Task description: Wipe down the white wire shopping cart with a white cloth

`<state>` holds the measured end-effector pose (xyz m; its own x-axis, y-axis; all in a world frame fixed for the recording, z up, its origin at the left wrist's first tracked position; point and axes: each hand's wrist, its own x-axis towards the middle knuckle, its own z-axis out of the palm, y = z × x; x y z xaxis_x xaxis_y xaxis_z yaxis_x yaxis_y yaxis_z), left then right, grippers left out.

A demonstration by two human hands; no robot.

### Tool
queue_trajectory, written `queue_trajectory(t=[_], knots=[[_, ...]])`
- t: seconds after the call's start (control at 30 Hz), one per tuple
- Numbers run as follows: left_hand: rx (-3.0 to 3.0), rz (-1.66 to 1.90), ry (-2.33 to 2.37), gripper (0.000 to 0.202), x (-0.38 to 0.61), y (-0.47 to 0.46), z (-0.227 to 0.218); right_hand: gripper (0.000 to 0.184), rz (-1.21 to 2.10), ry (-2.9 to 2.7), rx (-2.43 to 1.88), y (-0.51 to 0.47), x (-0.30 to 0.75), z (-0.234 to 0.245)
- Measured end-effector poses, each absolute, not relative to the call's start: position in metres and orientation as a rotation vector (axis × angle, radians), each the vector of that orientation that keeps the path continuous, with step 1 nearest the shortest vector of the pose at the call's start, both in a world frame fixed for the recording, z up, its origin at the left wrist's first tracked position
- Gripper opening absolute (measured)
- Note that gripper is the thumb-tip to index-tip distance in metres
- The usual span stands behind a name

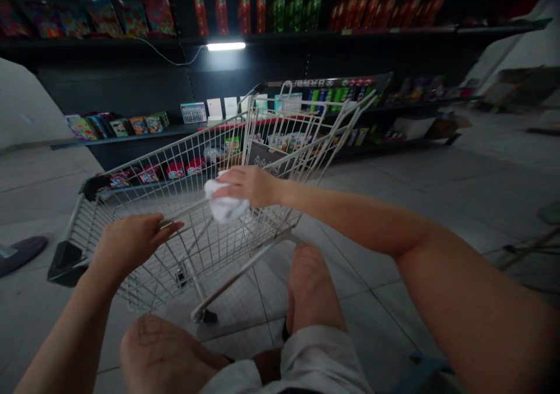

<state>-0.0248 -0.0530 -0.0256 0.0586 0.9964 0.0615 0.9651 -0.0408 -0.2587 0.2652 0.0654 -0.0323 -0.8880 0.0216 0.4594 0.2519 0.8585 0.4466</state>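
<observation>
A wire shopping cart [210, 236] stands right in front of my knees, its handle end to the right. My left hand [131, 239] is closed around the cart's near top rail, toward the basket's left end. Farther right along the same rail, my right hand [251, 185] presses a crumpled white cloth [227, 203] against the wire. The cloth hides the piece of rail beneath it, and it is a little blurred. Through the wires, the basket shows no goods of its own that I can make out.
Behind the cart runs a dark store shelf [131, 91] with bottles [221, 9], snack bags [102, 16] and boxed goods. A lit lamp [226, 46] hangs under its upper board. A round dark base [21, 254] stands on the tiled floor at left.
</observation>
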Motion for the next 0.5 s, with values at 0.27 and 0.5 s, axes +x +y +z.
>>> queue_trajectory(t=[0.27, 0.5], knots=[[-2.041, 0.185, -2.126, 0.078, -0.007, -0.052, -0.016, 0.025, -0.595, -2.102, -0.886, 0.072, 0.303, -0.051], [-2.029, 0.112, -2.132, 0.067, -0.038, -0.046, -0.023, 0.035, -0.897, -2.318, -0.465, 0.075, 0.273, -0.062]])
